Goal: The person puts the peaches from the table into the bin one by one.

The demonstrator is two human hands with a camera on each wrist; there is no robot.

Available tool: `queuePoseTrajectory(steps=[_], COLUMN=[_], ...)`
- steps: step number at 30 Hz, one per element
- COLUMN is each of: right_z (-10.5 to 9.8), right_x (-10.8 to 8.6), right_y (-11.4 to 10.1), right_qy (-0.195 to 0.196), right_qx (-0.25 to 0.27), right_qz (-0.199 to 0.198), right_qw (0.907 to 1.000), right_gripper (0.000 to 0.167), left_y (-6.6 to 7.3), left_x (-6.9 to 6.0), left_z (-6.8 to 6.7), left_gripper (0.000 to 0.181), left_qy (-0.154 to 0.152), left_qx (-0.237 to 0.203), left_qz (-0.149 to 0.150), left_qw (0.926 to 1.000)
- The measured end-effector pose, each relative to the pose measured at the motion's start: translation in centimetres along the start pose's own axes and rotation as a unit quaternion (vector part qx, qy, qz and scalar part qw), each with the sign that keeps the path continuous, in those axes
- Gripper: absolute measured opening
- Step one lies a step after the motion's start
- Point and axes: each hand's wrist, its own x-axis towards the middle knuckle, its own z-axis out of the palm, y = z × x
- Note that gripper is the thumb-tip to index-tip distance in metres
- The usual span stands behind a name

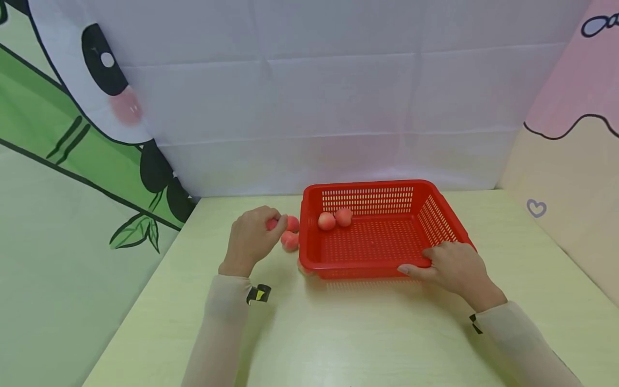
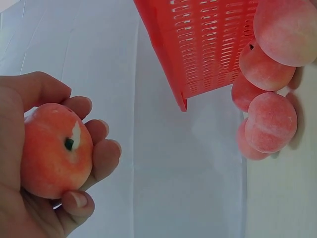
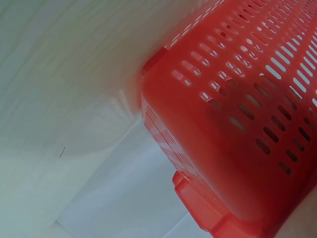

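My left hand point(image 1: 250, 236) holds a peach point(image 2: 57, 151), fingers and thumb curled round it, above the table just left of the red plastic basket point(image 1: 367, 265). A pale patch and a dark spot show on that peach in the left wrist view. Two peaches point(image 1: 326, 221) lie inside the basket near its left wall. Several more peaches point(image 2: 271, 121) rest on the table close along the basket's left side, some partly hidden. At the front right corner, my right hand point(image 1: 456, 269) grips the basket's rim, thumb on the front edge; in the right wrist view only a blurred bit of it shows.
Basket and loose peaches stand on a light wooden table point(image 1: 377, 338). A pale cloth backdrop point(image 1: 338, 107) rises behind the table's back edge, with printed panels to the left and right.
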Motion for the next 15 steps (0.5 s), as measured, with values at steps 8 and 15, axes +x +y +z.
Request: queuePoseTrajectory(steps=[8,15], right_z=[-0.05,0.10], right_x=[0.03,0.01], right_y=[-0.03,0.06], right_qy=[-0.002,0.006], right_qx=[-0.001,0.003], right_qz=[0.002,0.000], right_qw=[1.0000,1.0000], right_gripper=[0.069,0.070], left_y=[0.42,0.87], left_x=[-0.01,0.00], left_z=[-0.09,-0.12], left_gripper=[0.022,0.021], left_qy=[-0.017,-0.010], left_qx=[-0.008,-0.017], left_qz=[-0.003,0.014], left_qw=[0.9998,0.9997])
